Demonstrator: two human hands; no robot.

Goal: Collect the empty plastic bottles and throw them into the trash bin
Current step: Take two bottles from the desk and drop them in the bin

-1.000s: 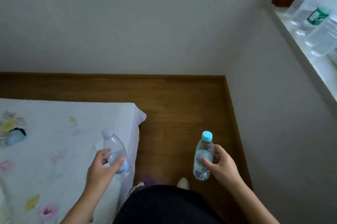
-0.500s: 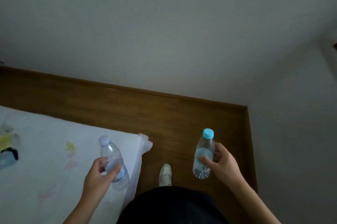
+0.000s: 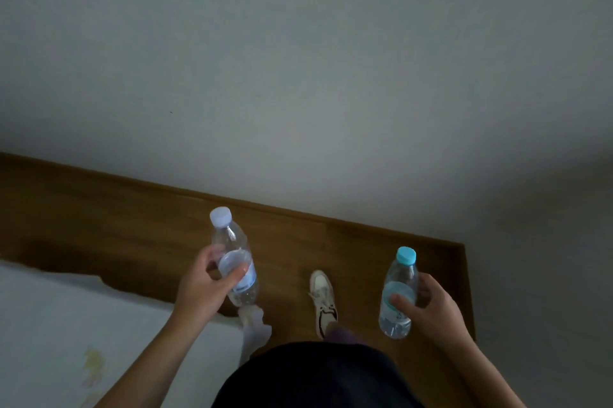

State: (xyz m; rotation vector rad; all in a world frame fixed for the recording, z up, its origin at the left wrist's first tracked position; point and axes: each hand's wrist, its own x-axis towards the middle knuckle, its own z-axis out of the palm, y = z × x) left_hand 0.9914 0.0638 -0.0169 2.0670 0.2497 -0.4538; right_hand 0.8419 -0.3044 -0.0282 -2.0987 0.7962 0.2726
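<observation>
My left hand (image 3: 202,288) grips a clear plastic bottle with a pale lilac cap (image 3: 232,251) around its middle, held upright above the wooden floor by the bed's corner. In my right hand (image 3: 428,308) is a second clear bottle with a light blue cap (image 3: 399,281), fingers curled round its lower half. Both bottles look empty. No trash bin is in view.
A bed with a white flowered sheet (image 3: 66,324) fills the lower left. The brown wooden floor (image 3: 132,228) runs to a plain wall (image 3: 298,76) ahead and another wall on the right. My white shoe (image 3: 323,301) stands on the floor between the bottles.
The view has swung left and forward; the window sill with bottles left the frame. My left hand carried its bottle off the bed, out over the floor. My foot has stepped forward.
</observation>
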